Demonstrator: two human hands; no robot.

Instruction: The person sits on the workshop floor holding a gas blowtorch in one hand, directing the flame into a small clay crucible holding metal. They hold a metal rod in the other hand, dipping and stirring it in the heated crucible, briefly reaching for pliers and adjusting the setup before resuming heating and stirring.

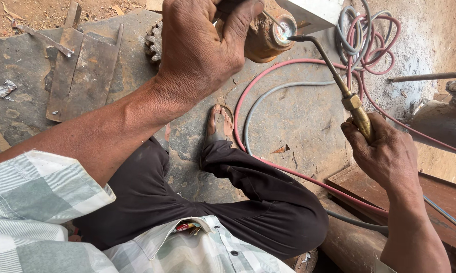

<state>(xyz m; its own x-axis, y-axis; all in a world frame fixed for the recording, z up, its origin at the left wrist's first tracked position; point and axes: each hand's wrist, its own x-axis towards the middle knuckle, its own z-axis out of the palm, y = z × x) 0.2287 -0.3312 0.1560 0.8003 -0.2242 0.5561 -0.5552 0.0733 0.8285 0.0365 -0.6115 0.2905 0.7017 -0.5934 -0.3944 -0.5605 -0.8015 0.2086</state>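
My right hand (384, 151) grips the brass handle of a gas torch (357, 108); its bent dark tube runs up-left to a tip beside the glowing end of a rusty brown cylindrical part (266, 35). My left hand (200, 48) is closed over something dark at the top, next to that part; a thin metal rod (273, 19) reaches from it to the glowing spot. What the left fingers hold is mostly hidden. A toothed gear (153, 43) peeks out just left of my left wrist.
Red hose (268, 76) and grey hose (273, 93) loop over the stone floor and coil at the top right (369, 35). Flat rusty metal plates (81, 71) lie at the left. My bent leg and sandalled foot (219, 124) sit in the middle. A rusty pipe (430, 77) lies right.
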